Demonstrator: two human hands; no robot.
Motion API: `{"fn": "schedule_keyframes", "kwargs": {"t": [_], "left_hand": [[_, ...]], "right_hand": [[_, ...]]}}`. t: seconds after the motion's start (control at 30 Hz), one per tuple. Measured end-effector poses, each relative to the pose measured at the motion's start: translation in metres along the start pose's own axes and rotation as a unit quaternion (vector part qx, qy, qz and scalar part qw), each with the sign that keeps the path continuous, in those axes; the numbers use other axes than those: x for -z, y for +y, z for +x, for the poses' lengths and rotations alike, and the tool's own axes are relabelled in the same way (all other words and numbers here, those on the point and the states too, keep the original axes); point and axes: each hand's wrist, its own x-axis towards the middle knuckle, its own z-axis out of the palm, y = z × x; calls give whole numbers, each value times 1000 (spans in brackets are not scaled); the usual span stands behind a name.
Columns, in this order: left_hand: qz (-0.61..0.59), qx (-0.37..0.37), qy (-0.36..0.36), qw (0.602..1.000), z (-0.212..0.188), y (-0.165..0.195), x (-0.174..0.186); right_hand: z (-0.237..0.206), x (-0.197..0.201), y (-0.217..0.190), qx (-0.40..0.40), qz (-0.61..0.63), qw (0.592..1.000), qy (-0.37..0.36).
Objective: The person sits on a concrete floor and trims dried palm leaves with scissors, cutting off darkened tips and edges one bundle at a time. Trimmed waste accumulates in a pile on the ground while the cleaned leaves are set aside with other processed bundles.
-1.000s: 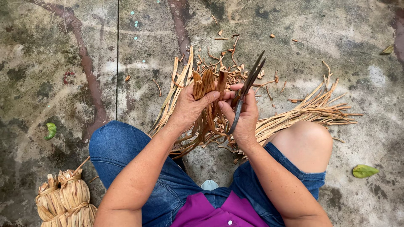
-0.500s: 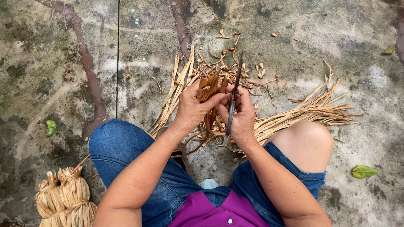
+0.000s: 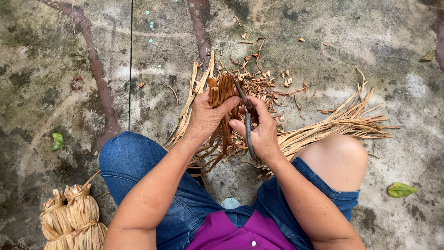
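Observation:
My left hand [image 3: 206, 116] grips an upright bunch of brown dried leaf strips [image 3: 222, 91] just below its cut top. My right hand [image 3: 260, 130] holds dark metal scissors [image 3: 248, 132], blades closed against the top of the bunch, handles hidden in the palm. Both hands meet above my knees. Loose ends of the bunch hang down between my legs.
A fan of pale dried strips [image 3: 344, 125] lies on the stained concrete floor [image 3: 69, 69] to the right, with cut bits [image 3: 273, 81] scattered beyond the hands. Two tied straw bundles [image 3: 74, 220] stand at lower left. Green leaves [image 3: 400, 190] lie on both sides.
The scissors were open and angled up to the right; they have swung upright and shut on the top of the bunch. The left hand has kept its grip.

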Motion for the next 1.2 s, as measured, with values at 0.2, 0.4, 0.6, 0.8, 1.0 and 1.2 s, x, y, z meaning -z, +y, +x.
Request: {"fn": "schedule_keyframes", "kwargs": {"t": [0.2, 0.4, 0.6, 0.8, 1.0, 1.2], "left_hand": [[39, -12, 21, 999, 0, -1, 0], [25, 21, 7, 999, 0, -5, 1], [4, 23, -4, 1000, -1, -6, 2], [-39, 22, -37, 998, -4, -8, -3], [61, -24, -19, 998, -3, -13, -9], [23, -21, -60, 998, -4, -3, -5]], "right_hand": [[-1, -5, 2, -18, 31, 999, 19], [-2, -5, 5, -61, 136, 989, 9], [4, -6, 12, -12, 223, 974, 43], [1, -7, 16, 13, 250, 967, 48], [-1, -11, 16, 29, 203, 977, 51], [5, -11, 16, -38, 269, 962, 15]]}}
